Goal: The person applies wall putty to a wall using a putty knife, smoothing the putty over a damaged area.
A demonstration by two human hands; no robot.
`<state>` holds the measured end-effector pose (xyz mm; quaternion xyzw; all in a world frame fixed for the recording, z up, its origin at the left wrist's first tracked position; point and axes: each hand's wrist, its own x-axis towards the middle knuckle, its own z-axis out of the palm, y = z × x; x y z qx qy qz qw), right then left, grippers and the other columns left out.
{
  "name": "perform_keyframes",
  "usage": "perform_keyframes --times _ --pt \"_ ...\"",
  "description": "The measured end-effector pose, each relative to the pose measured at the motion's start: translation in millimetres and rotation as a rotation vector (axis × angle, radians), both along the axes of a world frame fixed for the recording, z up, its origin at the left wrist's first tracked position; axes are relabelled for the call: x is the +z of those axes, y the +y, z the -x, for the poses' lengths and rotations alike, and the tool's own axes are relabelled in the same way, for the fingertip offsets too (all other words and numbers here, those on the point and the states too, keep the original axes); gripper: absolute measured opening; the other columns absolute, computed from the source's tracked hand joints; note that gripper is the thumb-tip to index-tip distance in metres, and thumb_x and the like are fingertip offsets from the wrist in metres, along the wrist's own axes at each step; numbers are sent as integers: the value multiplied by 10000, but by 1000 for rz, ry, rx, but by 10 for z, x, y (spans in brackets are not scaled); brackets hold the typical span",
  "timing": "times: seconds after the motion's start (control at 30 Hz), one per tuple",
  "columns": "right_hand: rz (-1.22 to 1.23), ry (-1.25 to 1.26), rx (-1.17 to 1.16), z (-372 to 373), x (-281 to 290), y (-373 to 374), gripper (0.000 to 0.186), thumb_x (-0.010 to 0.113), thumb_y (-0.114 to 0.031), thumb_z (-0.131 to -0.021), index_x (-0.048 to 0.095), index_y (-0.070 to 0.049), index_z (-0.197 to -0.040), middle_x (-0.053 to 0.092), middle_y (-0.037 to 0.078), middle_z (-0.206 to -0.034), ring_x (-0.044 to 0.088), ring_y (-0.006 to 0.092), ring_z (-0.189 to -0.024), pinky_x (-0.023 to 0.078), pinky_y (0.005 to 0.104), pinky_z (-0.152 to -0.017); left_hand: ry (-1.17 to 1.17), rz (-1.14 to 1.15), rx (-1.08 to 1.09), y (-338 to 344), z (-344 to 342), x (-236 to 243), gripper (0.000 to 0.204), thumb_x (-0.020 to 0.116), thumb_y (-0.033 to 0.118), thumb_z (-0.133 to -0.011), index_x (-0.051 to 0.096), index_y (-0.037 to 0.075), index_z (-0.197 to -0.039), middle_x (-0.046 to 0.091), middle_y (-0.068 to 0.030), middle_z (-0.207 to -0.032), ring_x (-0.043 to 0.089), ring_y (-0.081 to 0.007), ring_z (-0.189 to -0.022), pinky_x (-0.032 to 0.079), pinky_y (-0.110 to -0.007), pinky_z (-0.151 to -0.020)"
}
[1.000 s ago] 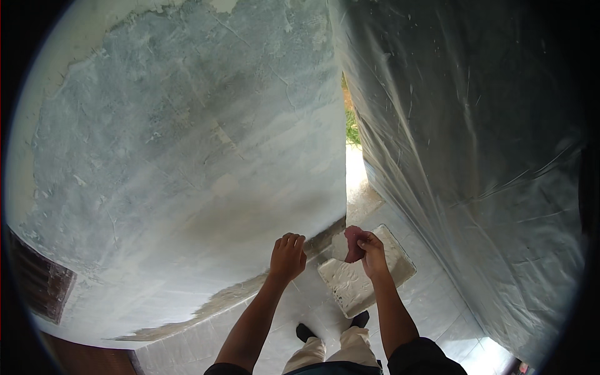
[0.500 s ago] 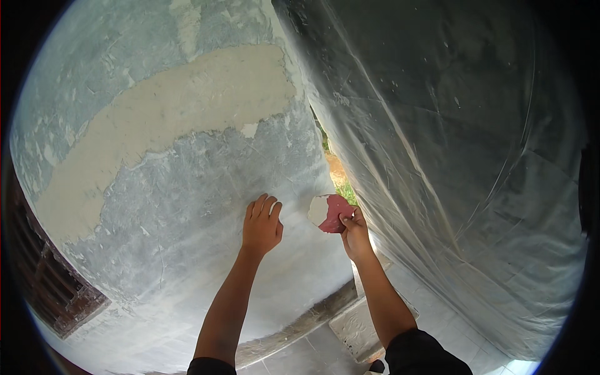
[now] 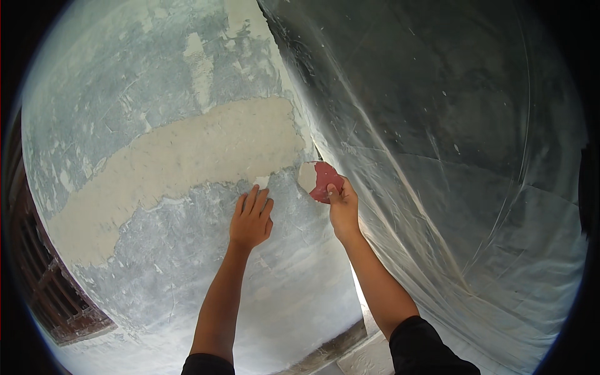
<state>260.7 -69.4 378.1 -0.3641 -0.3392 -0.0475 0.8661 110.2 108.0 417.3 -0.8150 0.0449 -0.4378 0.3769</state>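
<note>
My left hand (image 3: 251, 219) lies against the grey, patchy wall (image 3: 206, 250) with its fingers stretched out. Its fingertips reach a small pale spot just under a wide beige band of filler (image 3: 206, 150). Between thumb and fingers, my right hand (image 3: 345, 209) grips a flat, rounded dark-red piece (image 3: 327, 180), like a small spreader. Cream filler coats the left part of that piece. It is held at the wall's right edge, level with the lower right end of the band; I cannot tell whether it touches the wall.
A large clear plastic sheet (image 3: 450, 156) hangs in folds along the right, close to my right forearm. A brown barred window frame (image 3: 50, 269) sits at the far left. Below, a pale slab (image 3: 369, 359) lies by the wall's foot.
Both hands have moved up the wall, the right one carrying the red piece along the edge. The view has tilted upward, showing more wall above the band.
</note>
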Motion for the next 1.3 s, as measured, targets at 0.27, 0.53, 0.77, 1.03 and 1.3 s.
perform_keyframes --times 0.27,0.53,0.77,1.03,1.3 --pt "-17 -120 -207 -35 74 228 246 505 -54 -1002 562 38 -1223 672 133 -1084 636 185 -966 479 301 -887 -63 -71 62 -46 -43 -30 301 551 205 -821 626 114 -1097 569 -94 -1334 469 -309 -1328 383 -492 -1066" --pt "7 -393 -667 112 33 430 334 522 94 -906 610 41 -1224 668 217 -1183 676 316 -1074 528 345 -909 -56 -33 12 19 -64 -72 292 554 185 -828 609 88 -1098 561 -127 -1333 471 -343 -1323 365 -518 -1061" --pt "104 -630 -941 137 -97 677 467 597 128 -775 637 9 -1225 651 194 -1235 609 363 -1183 496 428 -1010 -53 -29 18 -6 -50 -55 298 550 198 -833 604 85 -1103 562 -126 -1334 474 -342 -1320 367 -514 -1056" --pt "161 -639 -1028 135 -261 962 495 634 105 -737 655 -16 -1217 622 185 -1292 598 351 -1206 479 471 -1027 -49 -18 -17 -36 -63 -44 215 541 178 -834 584 66 -1013 560 -145 -1340 478 -354 -1318 376 -520 -1047" --pt "219 -759 -979 202 -486 732 483 614 57 -750 635 -13 -1227 624 170 -1283 578 334 -1223 465 459 -1033 -46 -2 -71 -15 -54 -43 108 539 153 -809 528 71 -878 564 -169 -1326 472 -374 -1324 368 -531 -1053"
